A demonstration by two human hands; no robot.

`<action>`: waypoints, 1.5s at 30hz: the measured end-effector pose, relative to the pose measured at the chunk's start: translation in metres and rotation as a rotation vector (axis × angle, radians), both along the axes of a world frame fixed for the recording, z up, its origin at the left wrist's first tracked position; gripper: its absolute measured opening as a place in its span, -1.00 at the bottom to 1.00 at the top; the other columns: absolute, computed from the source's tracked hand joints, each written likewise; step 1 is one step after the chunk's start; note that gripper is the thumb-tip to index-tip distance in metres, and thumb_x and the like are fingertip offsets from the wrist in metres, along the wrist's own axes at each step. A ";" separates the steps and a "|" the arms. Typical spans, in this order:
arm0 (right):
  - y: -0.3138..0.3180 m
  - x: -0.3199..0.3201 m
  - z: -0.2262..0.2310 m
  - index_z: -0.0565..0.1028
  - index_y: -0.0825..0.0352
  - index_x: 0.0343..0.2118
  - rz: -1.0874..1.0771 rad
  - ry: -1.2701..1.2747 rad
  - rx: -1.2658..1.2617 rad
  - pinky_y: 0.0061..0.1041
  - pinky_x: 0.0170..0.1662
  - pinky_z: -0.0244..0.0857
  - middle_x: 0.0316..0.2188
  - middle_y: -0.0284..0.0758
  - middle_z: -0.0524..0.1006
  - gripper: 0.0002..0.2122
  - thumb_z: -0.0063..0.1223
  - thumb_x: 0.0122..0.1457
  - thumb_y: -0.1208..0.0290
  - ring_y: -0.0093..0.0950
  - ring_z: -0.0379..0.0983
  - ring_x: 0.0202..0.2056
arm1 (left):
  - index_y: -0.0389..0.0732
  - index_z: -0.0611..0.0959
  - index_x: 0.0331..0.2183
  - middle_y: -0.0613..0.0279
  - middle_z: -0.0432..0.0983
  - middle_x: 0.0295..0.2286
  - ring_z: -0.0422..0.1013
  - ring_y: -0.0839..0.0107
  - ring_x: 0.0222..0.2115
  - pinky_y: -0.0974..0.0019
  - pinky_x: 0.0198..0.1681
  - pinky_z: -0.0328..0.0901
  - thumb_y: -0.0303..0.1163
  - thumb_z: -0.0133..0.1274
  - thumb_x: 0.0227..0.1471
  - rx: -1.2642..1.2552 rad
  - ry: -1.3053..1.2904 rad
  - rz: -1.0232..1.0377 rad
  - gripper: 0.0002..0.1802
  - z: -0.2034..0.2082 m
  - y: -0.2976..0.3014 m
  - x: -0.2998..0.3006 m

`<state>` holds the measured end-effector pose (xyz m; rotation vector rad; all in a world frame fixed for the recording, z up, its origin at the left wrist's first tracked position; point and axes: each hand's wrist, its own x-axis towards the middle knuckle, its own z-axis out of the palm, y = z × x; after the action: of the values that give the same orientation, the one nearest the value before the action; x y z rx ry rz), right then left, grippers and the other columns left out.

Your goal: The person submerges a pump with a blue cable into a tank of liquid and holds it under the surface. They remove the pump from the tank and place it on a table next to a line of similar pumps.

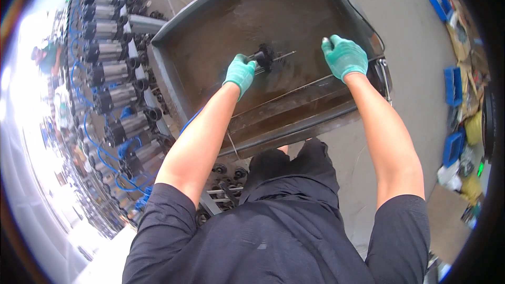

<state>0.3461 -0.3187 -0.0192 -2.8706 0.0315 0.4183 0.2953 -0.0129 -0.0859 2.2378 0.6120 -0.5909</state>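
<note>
left hand on the shafted part, right hand's grip undetermined

the gloved left hand (242, 72) was closed around the near end of a dark shafted part (265, 58), so far as i could see from where i stood. that part was over the middle of a large grey tub (165, 76), its thin rod pointing right. the gloved right hand (344, 57) was apart from it, over the tub's right side, fingers curled; whether it held anything i could not tell.

in my judgement, the step in hand was handling the part at the tub. the next move appeared to call for a steady left grip and care with the projecting rod.

the brown, murky contents hid the tub's bottom. a long ledge (294, 108) ran between the wearer and the part, a likely obstruction. leftward stood a rack of cylindrical units (113, 71) with blue hoses (92, 139); well to the right, blue bins (452, 87).
</note>
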 end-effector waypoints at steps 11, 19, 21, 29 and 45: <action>-0.018 -0.007 -0.011 0.62 0.18 -0.27 -0.060 -0.049 0.078 -0.15 -0.18 0.48 -0.33 -0.19 0.66 -0.64 -0.17 0.34 0.05 -0.15 0.61 -0.26 | -0.15 0.41 -0.03 0.15 0.43 -0.16 0.45 0.25 -0.33 0.19 -0.37 0.51 -0.36 0.13 0.20 -0.451 0.183 0.514 -0.66 -0.001 -0.053 0.031; -0.017 -0.008 -0.010 0.62 0.19 -0.30 -0.045 -0.086 0.102 -0.17 -0.21 0.49 -0.35 -0.21 0.67 -0.64 -0.16 0.34 0.06 -0.18 0.62 -0.29 | -0.10 0.40 -0.21 0.24 0.42 -0.42 0.36 0.41 -0.59 0.26 -0.57 0.41 -0.36 0.22 0.14 -0.368 0.046 0.520 -0.69 -0.001 -0.035 0.004; -0.017 -0.008 -0.012 0.60 0.19 -0.31 -0.055 -0.075 0.111 -0.16 -0.20 0.48 -0.34 -0.22 0.66 -0.66 -0.13 0.34 0.06 -0.17 0.60 -0.29 | -0.10 0.37 -0.26 0.28 0.40 -0.48 0.32 0.47 -0.66 0.30 -0.64 0.35 -0.39 0.21 0.14 -0.366 0.006 0.531 -0.70 0.006 -0.036 -0.002; -0.020 -0.008 -0.016 0.59 0.18 -0.33 -0.045 -0.097 0.130 -0.15 -0.22 0.48 -0.36 -0.22 0.65 -0.70 -0.08 0.32 0.09 -0.15 0.59 -0.32 | -0.13 0.39 -0.27 0.25 0.42 -0.51 0.30 0.47 -0.69 0.31 -0.67 0.32 -0.43 0.18 0.15 -0.337 -0.025 0.532 -0.75 0.008 -0.033 -0.023; -0.017 -0.006 -0.014 0.60 0.18 -0.31 -0.048 -0.081 0.121 -0.15 -0.20 0.47 -0.36 -0.22 0.65 -0.69 -0.09 0.33 0.08 -0.16 0.59 -0.30 | -0.17 0.42 -0.22 0.26 0.40 -0.51 0.26 0.50 -0.73 0.35 -0.72 0.27 -0.42 0.20 0.12 -0.253 -0.138 0.544 -0.73 -0.001 -0.032 -0.038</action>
<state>0.3398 -0.3353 -0.0330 -2.7582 0.0582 0.2837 0.2574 -0.0446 -0.0872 1.7538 0.9682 -0.2190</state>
